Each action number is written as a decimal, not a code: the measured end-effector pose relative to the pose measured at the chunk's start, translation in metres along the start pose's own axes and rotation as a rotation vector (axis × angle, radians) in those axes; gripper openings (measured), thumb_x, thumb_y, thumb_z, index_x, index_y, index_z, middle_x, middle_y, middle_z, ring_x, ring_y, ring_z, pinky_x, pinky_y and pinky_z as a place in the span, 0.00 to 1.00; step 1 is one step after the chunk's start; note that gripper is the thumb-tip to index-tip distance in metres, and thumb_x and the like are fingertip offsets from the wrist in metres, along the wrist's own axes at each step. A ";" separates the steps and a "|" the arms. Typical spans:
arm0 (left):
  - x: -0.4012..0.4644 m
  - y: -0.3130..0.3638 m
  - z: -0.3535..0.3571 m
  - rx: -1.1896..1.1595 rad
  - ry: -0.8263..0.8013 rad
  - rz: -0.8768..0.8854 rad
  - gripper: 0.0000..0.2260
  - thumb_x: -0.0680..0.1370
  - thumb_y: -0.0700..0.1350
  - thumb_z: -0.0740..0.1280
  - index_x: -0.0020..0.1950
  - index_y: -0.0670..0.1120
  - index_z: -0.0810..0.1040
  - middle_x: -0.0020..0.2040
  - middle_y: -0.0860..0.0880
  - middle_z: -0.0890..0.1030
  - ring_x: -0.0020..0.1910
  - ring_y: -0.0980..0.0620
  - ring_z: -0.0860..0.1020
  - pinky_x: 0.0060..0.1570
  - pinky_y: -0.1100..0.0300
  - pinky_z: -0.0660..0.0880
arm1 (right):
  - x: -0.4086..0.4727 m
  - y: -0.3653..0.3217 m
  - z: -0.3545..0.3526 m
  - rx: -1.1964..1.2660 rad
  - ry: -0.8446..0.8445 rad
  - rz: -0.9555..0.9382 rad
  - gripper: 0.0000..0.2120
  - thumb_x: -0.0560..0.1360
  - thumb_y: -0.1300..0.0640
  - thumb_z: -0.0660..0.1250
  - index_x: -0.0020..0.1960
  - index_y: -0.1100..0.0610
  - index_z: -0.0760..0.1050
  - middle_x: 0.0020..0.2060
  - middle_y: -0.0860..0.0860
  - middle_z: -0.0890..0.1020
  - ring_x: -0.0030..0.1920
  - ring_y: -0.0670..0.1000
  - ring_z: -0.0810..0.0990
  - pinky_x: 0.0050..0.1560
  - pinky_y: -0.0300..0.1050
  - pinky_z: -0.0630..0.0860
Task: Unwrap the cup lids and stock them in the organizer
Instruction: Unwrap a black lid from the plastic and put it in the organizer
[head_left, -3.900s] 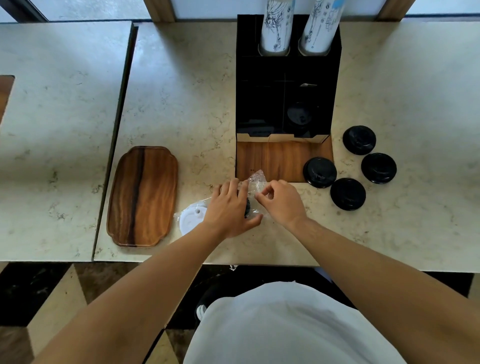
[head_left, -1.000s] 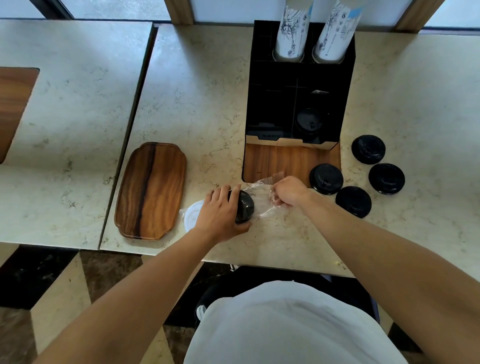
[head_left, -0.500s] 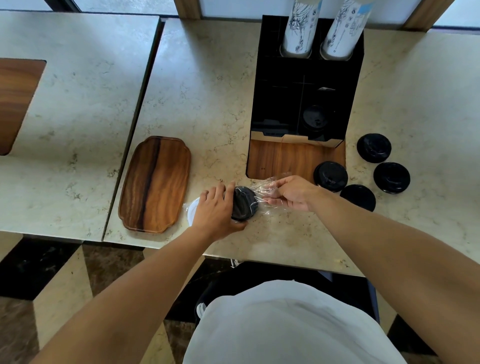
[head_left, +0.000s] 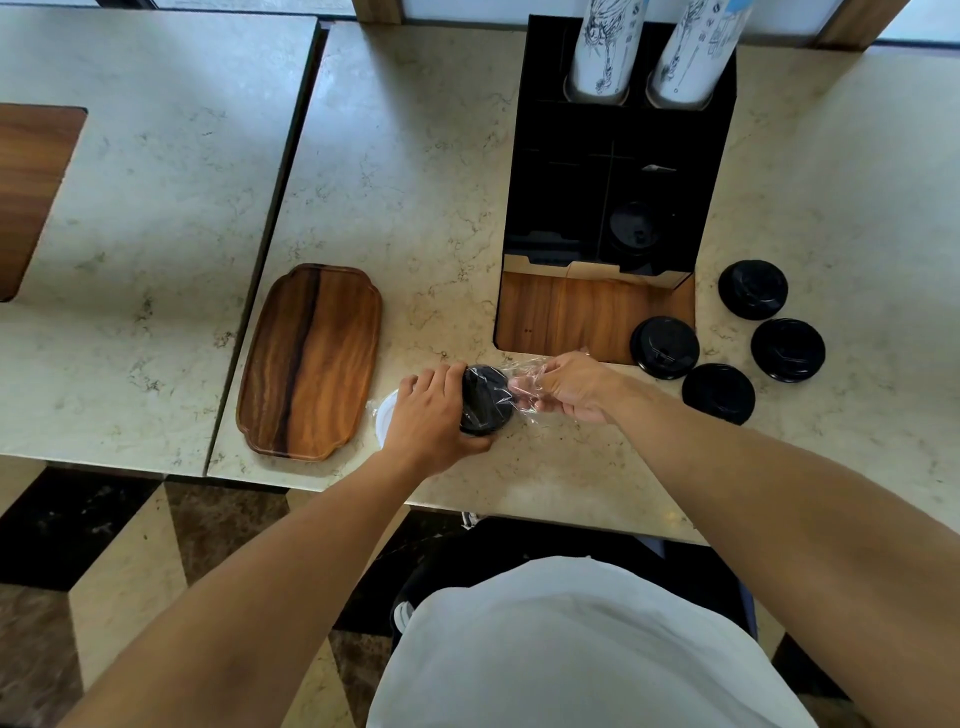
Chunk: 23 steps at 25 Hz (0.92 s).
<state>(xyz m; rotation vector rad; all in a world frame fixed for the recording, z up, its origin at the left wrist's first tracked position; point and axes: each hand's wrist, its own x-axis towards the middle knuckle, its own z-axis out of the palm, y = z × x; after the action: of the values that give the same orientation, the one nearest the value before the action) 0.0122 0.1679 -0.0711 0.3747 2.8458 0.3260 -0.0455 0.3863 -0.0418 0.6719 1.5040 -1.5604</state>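
Left hand (head_left: 434, 415) grips black lid stack (head_left: 485, 400) at table (head_left: 415, 156) front edge; right hand (head_left: 569, 387) pinches plastic wrap (head_left: 524, 387) off it. Organizer (head_left: 613, 208) just behind; four loose lids (head_left: 719, 392) right, wooden tray (head_left: 311, 364) left

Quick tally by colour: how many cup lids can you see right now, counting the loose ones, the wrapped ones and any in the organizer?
Black lids: 6 (four loose, one wrapped in the hands, one in the organizer)
White lids: 1, partly hidden
Total: 7 visible
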 end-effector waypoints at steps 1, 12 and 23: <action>0.000 0.000 0.000 -0.011 0.008 -0.003 0.45 0.66 0.70 0.72 0.73 0.44 0.65 0.64 0.46 0.76 0.61 0.44 0.74 0.67 0.46 0.66 | -0.001 -0.001 0.001 -0.014 -0.008 0.001 0.13 0.70 0.64 0.77 0.52 0.67 0.80 0.42 0.59 0.86 0.37 0.50 0.86 0.30 0.37 0.80; -0.003 0.001 -0.001 -0.009 0.036 -0.005 0.47 0.66 0.74 0.62 0.74 0.42 0.66 0.63 0.45 0.77 0.60 0.44 0.75 0.66 0.47 0.67 | -0.005 -0.004 0.006 -0.227 -0.066 -0.104 0.22 0.71 0.60 0.78 0.58 0.72 0.79 0.47 0.63 0.83 0.38 0.51 0.80 0.40 0.43 0.79; -0.002 -0.002 0.008 0.070 0.083 0.016 0.48 0.66 0.75 0.61 0.75 0.42 0.65 0.63 0.45 0.76 0.60 0.44 0.75 0.64 0.47 0.70 | 0.001 0.004 0.001 -0.254 -0.014 -0.120 0.19 0.69 0.60 0.79 0.55 0.67 0.80 0.48 0.65 0.84 0.40 0.54 0.80 0.50 0.52 0.81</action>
<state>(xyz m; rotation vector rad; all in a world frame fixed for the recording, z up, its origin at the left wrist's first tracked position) 0.0156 0.1674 -0.0785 0.4075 2.9431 0.2512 -0.0425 0.3850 -0.0442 0.4315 1.7222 -1.4250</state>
